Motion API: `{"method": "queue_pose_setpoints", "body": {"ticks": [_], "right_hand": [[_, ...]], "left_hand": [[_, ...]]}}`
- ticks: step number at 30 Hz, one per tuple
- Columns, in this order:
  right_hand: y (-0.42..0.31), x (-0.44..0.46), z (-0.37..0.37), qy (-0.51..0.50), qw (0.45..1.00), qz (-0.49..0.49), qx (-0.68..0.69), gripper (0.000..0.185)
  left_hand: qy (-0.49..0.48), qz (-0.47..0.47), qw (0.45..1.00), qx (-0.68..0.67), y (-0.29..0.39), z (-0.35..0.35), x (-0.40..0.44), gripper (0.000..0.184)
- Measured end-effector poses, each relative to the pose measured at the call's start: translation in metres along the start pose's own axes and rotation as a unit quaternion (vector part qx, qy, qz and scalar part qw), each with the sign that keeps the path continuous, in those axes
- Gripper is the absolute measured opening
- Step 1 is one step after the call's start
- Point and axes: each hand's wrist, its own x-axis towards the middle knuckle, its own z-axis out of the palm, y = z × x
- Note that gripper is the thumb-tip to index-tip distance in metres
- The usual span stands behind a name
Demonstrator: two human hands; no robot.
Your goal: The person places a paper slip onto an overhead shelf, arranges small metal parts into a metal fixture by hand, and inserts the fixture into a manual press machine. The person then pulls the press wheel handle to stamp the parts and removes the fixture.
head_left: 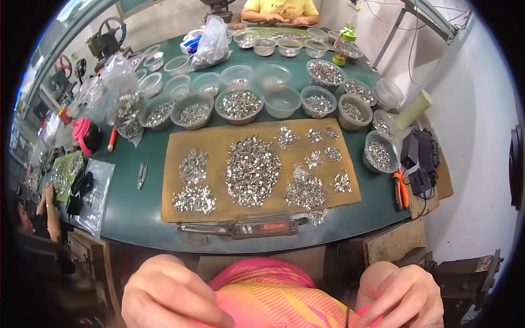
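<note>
My left hand is low in front of my body, its fingers curled together beside my pink and orange top. On the other side of the top, my right hand is also closed, with bent fingers pressed together. The fingertips of both hands run into the fabric and the lower edge of the view, so what they pinch cannot be made out. Beyond them, a tan textured mat lies on the green table. A large heap of small metal pieces sits mid-mat, with several smaller piles around it.
A digital gauge bar lies along the mat's front edge. Clear plastic bowls of metal parts line its far side. Orange-handled pliers rest right; a small silver tool lies left. A person in yellow sits opposite; another person's hand shows left.
</note>
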Motion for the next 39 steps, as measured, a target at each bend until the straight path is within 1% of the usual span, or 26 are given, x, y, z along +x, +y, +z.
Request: {"method": "queue_pose_setpoints", "body": {"ticks": [1, 2, 4, 7, 9, 11, 12, 13, 14, 15, 16, 17, 18, 20, 21, 22, 23, 24, 25, 27, 30, 34, 35, 37, 39], "right_hand": [[0.010, -0.003, -0.001, -0.007, 0.998, -0.048, 0.036, 0.009], [0.013, -0.007, 0.002, 0.002, 0.996, -0.083, 0.037, 0.008], [0.017, -0.013, 0.012, 0.019, 0.987, -0.153, 0.040, 0.007], [0.029, -0.017, 0.022, 0.079, 0.968, -0.211, -0.107, 0.006], [0.017, -0.011, 0.017, 0.027, 0.991, -0.084, -0.103, 0.007], [-0.002, 0.006, 0.006, -0.038, 0.992, 0.034, -0.113, 0.009], [-0.008, 0.012, 0.002, -0.070, 0.986, 0.090, -0.124, 0.010], [-0.006, 0.013, 0.003, -0.071, 0.983, 0.064, -0.159, 0.017], [0.016, 0.014, 0.030, 0.114, 0.977, -0.048, -0.172, 0.018], [0.021, 0.007, 0.017, 0.038, 0.985, -0.056, -0.161, 0.019], [0.019, 0.003, 0.002, -0.039, 0.985, -0.065, -0.153, 0.023], [0.001, 0.008, 0.001, -0.054, 0.991, 0.063, -0.105, 0.032], [-0.011, 0.026, 0.036, 0.132, 0.962, 0.067, -0.229, 0.035], [0.004, 0.017, 0.043, 0.192, 0.950, 0.032, -0.243, 0.030], [0.026, -0.002, 0.029, 0.160, 0.940, 0.000, -0.301, 0.026], [0.035, -0.017, 0.018, 0.163, 0.958, 0.115, -0.206, 0.020], [0.042, -0.021, 0.009, 0.180, 0.950, 0.228, -0.115, 0.016], [0.060, -0.023, 0.006, 0.171, 0.959, 0.063, -0.218, 0.022], [0.069, -0.026, 0.003, 0.181, 0.946, 0.073, -0.259, 0.032], [0.072, -0.031, -0.009, 0.147, 0.924, 0.155, -0.318, 0.020], [0.081, -0.036, -0.014, 0.140, 0.899, 0.173, -0.377, 0.019], [0.086, -0.032, -0.016, 0.125, 0.868, 0.157, -0.454, 0.023], [0.089, -0.034, -0.015, 0.146, 0.869, 0.146, -0.450, 0.023], [0.093, -0.038, -0.014, 0.187, 0.869, 0.127, -0.440, 0.024], [0.092, -0.038, -0.013, 0.175, 0.870, 0.144, -0.438, 0.024]], "left_hand": [[0.031, 0.024, 0.999, -0.014, -0.001, 0.005, -0.001, 0.015], [0.062, 0.047, 0.997, -0.029, -0.004, 0.012, -0.002, 0.014], [0.091, 0.064, 0.994, -0.002, -0.003, 0.019, -0.001, 0.012], [0.119, 0.075, 0.988, 0.066, -0.004, 0.023, -0.006, 0.010], [0.123, 0.079, 0.984, 0.101, -0.006, 0.023, -0.009, 0.014], [0.118, 0.103, 0.981, 0.117, -0.011, 0.018, -0.007, 0.020], [0.132, 0.098, 0.981, 0.102, -0.012, 0.013, -0.010, 0.018], [0.144, 0.093, 0.981, 0.087, -0.012, 0.008, -0.019, 0.016], [0.153, 0.093, 0.981, 0.073, -0.015, 0.007, -0.024, 0.014], [0.195, 0.126, 0.970, 0.069, -0.023, 0.011, -0.025, 0.019], [0.238, 0.117, 0.961, 0.078, -0.026, 0.016, -0.027, 0.020], [0.185, 0.107, 0.974, 0.072, -0.029, 0.003, -0.030, 0.019], [0.127, 0.100, 0.984, 0.071, -0.033, -0.013, -0.031, 0.019], [0.256, 0.048, 0.953, 0.153, -0.040, 0.007, -0.049, 0.017], [0.250, 0.031, 0.947, 0.201, -0.046, 0.005, -0.055, 0.019], [0.228, -0.015, 0.941, 0.248, -0.043, 0.006, -0.051, 0.023], [0.200, -0.050, 0.940, 0.273, -0.043, 0.003, -0.046, 0.024], [0.174, -0.091, 0.934, 0.299, -0.043, 0.000, -0.040, 0.025], [0.145, -0.091, 0.934, 0.313, -0.044, -0.003, -0.035, 0.025], [0.089, -0.096, 0.931, 0.342, -0.052, -0.011, -0.030, 0.026], [0.060, -0.184, 0.943, 0.271, -0.059, -0.008, -0.038, 0.022], [0.124, -0.211, 0.925, 0.292, -0.073, 0.000, -0.057, 0.023], [0.159, -0.197, 0.925, 0.283, -0.078, 0.002, -0.058, 0.024], [0.153, -0.167, 0.916, 0.332, -0.078, -0.002, -0.056, 0.027], [0.146, -0.146, 0.908, 0.365, -0.074, -0.004, -0.048, 0.027]]}}
